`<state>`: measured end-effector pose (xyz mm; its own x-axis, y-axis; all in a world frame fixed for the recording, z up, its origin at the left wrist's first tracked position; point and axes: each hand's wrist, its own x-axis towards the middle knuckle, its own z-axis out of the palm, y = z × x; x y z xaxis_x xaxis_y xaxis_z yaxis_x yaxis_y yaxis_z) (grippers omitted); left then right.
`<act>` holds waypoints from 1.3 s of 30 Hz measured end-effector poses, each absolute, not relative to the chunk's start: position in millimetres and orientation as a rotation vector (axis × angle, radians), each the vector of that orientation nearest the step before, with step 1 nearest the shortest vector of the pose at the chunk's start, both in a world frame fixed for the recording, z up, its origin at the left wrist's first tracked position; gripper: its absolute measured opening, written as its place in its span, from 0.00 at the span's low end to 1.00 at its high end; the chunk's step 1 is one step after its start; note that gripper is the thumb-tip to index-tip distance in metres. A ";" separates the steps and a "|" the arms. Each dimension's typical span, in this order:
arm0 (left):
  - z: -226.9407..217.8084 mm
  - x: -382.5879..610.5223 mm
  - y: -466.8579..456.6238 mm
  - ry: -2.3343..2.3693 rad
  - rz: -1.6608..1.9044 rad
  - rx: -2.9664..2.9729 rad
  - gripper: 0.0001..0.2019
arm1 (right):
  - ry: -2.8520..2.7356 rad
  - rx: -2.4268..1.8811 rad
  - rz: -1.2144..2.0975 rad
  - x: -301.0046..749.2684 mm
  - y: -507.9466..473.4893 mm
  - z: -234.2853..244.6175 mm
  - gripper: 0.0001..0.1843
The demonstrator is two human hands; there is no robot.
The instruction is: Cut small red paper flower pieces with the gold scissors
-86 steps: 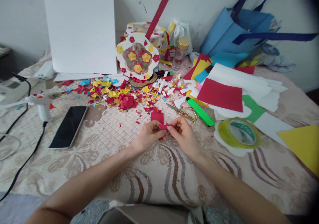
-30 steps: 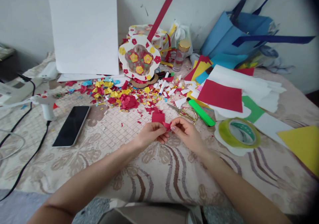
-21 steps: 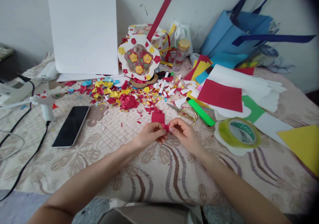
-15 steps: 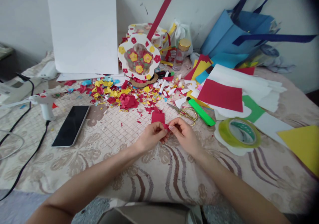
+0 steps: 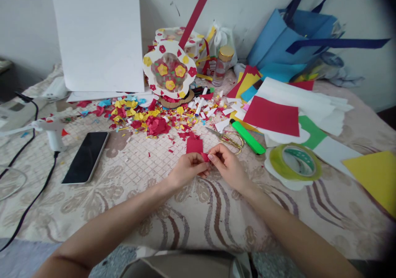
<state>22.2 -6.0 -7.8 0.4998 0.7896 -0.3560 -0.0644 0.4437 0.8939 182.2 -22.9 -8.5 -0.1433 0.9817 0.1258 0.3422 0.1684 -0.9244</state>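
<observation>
My left hand (image 5: 186, 171) and my right hand (image 5: 227, 165) meet at the middle of the cloth-covered table, both pinching a small folded piece of red paper (image 5: 204, 157) between thumbs and fingertips. Just beyond the hands lies a small red paper rectangle (image 5: 194, 145) on the cloth. Gold-handled scissors (image 5: 228, 138) lie a little to the right of my right hand, beside a green marker (image 5: 248, 137).
A heap of red, yellow and blue paper scraps (image 5: 145, 119) spreads behind the hands, before a flower-decorated paper disc (image 5: 170, 72). A phone (image 5: 85, 156) and glue gun (image 5: 52, 130) lie left. Green tape roll (image 5: 292, 161), coloured sheets (image 5: 272, 116) and blue bag (image 5: 287, 38) lie right.
My hands have stayed together on the red piece, fingers working it slightly; the fold looks tighter. The view has shifted a little; nothing else on the table has moved.
</observation>
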 end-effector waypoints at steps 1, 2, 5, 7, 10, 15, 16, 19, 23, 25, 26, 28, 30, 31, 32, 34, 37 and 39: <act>-8.8 22.3 -6.0 0.902 0.633 0.973 0.13 | -1.635 -1.289 0.987 181.9 -23.1 -8.4 0.05; -9.8 22.4 -6.2 0.904 0.639 0.974 0.13 | -1.640 -1.290 0.982 181.6 -23.3 -8.2 0.05; -13.0 22.8 -7.1 0.908 0.652 0.980 0.13 | -1.662 -1.306 0.940 180.5 -23.7 -7.7 0.04; -14.7 23.4 -7.9 0.911 0.667 0.982 0.12 | -1.690 -1.317 0.893 180.1 -23.7 -7.2 0.04; -14.4 24.3 -8.8 0.898 0.692 0.952 0.13 | -1.721 -1.314 0.849 180.5 -22.6 -6.8 0.03; -7.6 24.5 -8.9 0.836 0.659 0.780 0.15 | -1.703 -1.296 0.863 184.1 -20.3 -6.7 0.04; -6.5 24.3 -8.8 0.832 0.653 0.752 0.16 | -1.704 -1.290 0.868 184.7 -20.2 -6.6 0.04; -5.0 23.6 -8.3 0.832 0.636 0.729 0.16 | -1.719 -1.274 0.875 185.9 -20.9 -6.1 0.04; -7.2 23.4 -8.0 0.840 0.626 0.748 0.15 | -1.733 -1.265 0.856 185.7 -21.4 -5.8 0.04; -9.2 23.5 -8.0 0.846 0.635 0.769 0.15 | -1.738 -1.263 0.848 185.5 -21.1 -6.1 0.03; -10.0 23.5 -8.2 0.849 0.641 0.781 0.15 | -1.741 -1.264 0.844 185.5 -20.8 -6.3 0.03; -10.6 23.7 -8.6 0.851 0.648 0.795 0.15 | -1.747 -1.265 0.843 185.7 -20.4 -6.7 0.03; -9.7 23.9 -9.1 0.850 0.647 0.779 0.14 | -1.747 -1.259 0.849 186.2 -20.1 -7.0 0.03; -8.8 24.1 -9.2 0.851 0.643 0.766 0.14 | -1.745 -1.254 0.855 186.4 -20.0 -7.0 0.03; -7.8 24.2 -9.4 0.853 0.638 0.755 0.13 | -1.743 -1.248 0.861 186.7 -20.0 -7.0 0.03; -6.1 24.5 -9.4 0.859 0.633 0.746 0.13 | -1.742 -1.234 0.868 187.1 -20.0 -6.9 0.04; -5.8 24.5 -9.2 0.859 0.634 0.757 0.14 | -1.742 -1.217 0.880 187.2 -19.7 -6.8 0.04; -7.4 24.4 -9.1 0.858 0.643 0.774 0.14 | -1.742 -1.219 0.886 187.2 -19.5 -6.5 0.04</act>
<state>24.4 -9.1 -7.4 0.5043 0.7579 -0.4137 -0.1853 0.5630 0.8055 187.2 -19.5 -6.5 -0.2017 0.9538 0.2227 0.3817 0.2859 -0.8789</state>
